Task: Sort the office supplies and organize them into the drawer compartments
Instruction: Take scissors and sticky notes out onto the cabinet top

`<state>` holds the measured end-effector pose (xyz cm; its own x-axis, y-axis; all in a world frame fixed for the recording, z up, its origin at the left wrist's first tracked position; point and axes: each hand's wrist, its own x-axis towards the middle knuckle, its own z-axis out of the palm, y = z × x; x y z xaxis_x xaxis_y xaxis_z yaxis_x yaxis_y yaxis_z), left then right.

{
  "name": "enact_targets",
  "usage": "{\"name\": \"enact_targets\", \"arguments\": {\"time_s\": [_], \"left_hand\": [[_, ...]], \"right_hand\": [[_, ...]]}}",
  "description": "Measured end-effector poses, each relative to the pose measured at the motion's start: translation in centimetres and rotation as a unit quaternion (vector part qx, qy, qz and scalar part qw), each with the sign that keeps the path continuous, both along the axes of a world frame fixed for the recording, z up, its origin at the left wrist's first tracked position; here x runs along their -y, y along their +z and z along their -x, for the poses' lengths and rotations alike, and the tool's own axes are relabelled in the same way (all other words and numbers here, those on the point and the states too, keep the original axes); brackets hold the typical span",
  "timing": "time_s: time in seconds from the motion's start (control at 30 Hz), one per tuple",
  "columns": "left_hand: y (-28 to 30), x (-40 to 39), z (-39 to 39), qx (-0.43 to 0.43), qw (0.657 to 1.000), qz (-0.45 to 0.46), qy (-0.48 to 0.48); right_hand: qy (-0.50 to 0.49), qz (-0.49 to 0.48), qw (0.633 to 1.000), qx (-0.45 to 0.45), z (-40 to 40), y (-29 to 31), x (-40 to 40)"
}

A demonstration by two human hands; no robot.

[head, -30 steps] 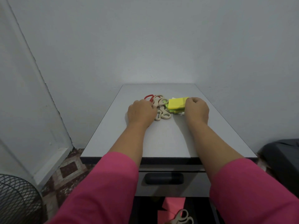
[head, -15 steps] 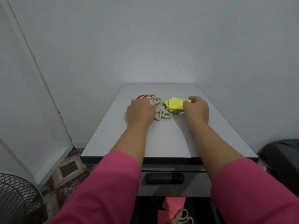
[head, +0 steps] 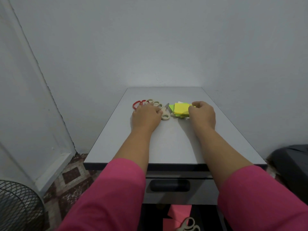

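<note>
I was mid-sort on the worktop. My left hand covered the scissors at 11 o'clock, grip unclear; my right hand pinched the notes at 1 o'clock. Next I judged each pile needed lifting to the drawer below.

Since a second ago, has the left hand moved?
Yes. The left hand slid left along the tabletop, dragging scissors away from the sticky notes.

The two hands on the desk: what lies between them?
In the head view, a beige scissors lies between the left hand and the right hand, beside the yellow sticky notes.
</note>
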<state>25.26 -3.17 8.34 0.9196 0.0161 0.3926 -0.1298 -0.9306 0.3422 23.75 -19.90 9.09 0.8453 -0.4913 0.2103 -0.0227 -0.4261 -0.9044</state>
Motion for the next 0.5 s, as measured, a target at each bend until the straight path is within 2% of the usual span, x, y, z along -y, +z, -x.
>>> {"name": "enact_targets", "arguments": {"time_s": [0.27, 0.5], "left_hand": [[0.08, 0.0, 0.12, 0.017, 1.0, -0.001, -0.018], [0.09, 0.14, 0.32, 0.006, 0.997, 0.065, -0.036]], "right_hand": [[0.013, 0.005, 1.0, 0.005, 0.36, 0.11, -0.06], [0.011, -0.019, 0.999, 0.033, 0.48, 0.17, -0.1]]}}
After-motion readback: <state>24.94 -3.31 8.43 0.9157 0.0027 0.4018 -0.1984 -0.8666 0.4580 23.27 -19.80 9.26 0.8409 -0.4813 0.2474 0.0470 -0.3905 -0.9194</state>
